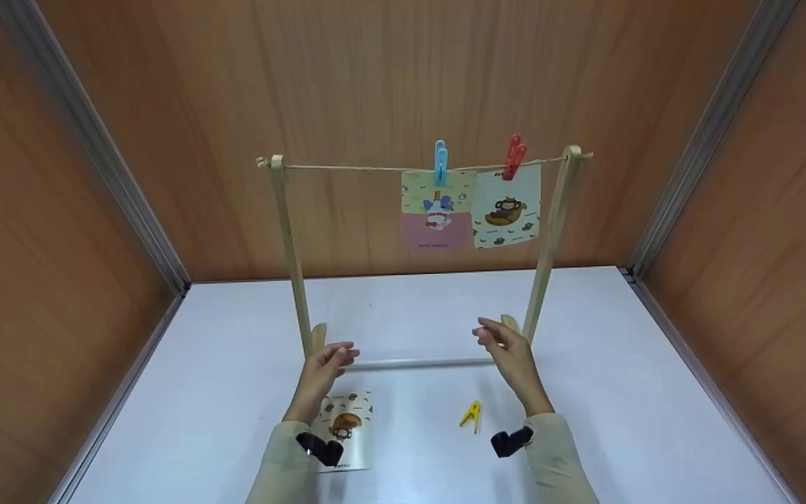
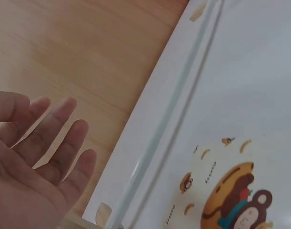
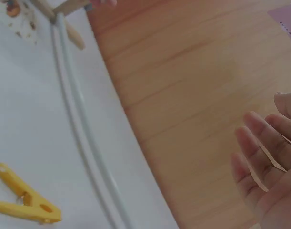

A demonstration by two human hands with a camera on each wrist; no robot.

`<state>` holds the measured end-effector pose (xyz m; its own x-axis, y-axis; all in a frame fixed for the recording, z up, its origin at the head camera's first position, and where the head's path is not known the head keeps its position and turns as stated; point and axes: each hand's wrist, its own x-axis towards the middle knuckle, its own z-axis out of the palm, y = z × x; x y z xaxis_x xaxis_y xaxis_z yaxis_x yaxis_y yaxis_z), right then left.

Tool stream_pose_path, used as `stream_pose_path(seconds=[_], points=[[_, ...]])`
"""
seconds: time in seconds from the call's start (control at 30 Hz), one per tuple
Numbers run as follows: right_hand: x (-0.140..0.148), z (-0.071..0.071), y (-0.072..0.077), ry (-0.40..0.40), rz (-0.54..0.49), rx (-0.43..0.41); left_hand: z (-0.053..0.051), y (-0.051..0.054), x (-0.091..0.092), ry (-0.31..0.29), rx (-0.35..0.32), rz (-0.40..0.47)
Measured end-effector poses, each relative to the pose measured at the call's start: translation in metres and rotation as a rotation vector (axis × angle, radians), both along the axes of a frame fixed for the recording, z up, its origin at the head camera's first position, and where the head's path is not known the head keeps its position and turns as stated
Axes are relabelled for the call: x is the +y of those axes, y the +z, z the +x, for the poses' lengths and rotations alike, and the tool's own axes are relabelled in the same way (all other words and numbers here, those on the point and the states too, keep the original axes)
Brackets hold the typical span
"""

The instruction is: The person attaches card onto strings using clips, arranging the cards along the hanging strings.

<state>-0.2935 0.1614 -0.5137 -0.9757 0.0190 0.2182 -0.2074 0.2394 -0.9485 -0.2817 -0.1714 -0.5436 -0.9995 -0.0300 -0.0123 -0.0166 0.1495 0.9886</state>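
Both hands hover over the white table with nothing in them, fingers loosely bent. My left hand (image 1: 324,371) is near the foot of the rack's left post, above a card with a monkey picture (image 1: 344,428) lying on the table. My right hand (image 1: 510,353) is by the right post's foot, and a yellow clothespin (image 1: 471,416) lies on the table below and left of it. From the string (image 1: 347,167) hang a pink and yellow card (image 1: 436,227), under a blue clothespin (image 1: 440,162), and a white monkey card (image 1: 525,203), under a red clothespin (image 1: 514,157).
The wooden rack's left post (image 1: 292,259) and right post (image 1: 550,245) stand upright, joined low down by a pale bar (image 1: 420,364). Wood-grain panels (image 1: 375,77) with grey metal corner strips enclose the back and sides of the white table (image 1: 620,378).
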Motion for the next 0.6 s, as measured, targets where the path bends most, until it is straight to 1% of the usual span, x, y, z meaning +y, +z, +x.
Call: stream_pose_path(seconds=[0.1,0.23,0.47,0.6], points=[[0.003,0.005,-0.012,-0.014,0.022,-0.043,0.003,-0.007,-0.003,0.01,-0.017,-0.046],[0.007,0.011,-0.025,-0.018,0.033,-0.102,0.007,-0.016,-0.007,-0.007,-0.032,-0.094],[0.011,0.023,-0.046,-0.002,0.066,-0.193,0.013,-0.031,-0.014,-0.032,-0.102,-0.139],[0.013,0.027,-0.056,0.004,0.097,-0.246,0.015,-0.037,-0.018,-0.035,-0.095,-0.191]])
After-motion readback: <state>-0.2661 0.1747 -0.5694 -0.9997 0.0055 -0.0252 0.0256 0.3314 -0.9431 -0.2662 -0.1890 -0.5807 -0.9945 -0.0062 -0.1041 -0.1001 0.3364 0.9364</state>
